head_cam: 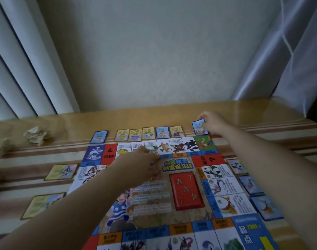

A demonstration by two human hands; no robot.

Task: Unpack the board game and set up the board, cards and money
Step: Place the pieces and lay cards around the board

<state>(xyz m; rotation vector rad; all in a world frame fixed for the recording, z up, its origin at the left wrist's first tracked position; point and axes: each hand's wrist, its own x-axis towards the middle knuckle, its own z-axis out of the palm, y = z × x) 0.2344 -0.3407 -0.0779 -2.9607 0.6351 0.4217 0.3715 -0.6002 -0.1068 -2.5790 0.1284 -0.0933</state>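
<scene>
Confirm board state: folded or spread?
Spread: the board lies flat on the table, edge squares showing; right hand pinches a blue card.

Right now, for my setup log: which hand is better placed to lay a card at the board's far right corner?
Right. The right hand pinches a blue card beside that corner; the left hand is midway up the board.

The scene was dim, under soft, cool light. A pale sheen lay on the tabletop [253, 109] near its far right corner. The left hand [141, 165] was smeared by motion blur, and straight lines bowed at the frame's edges.
</scene>
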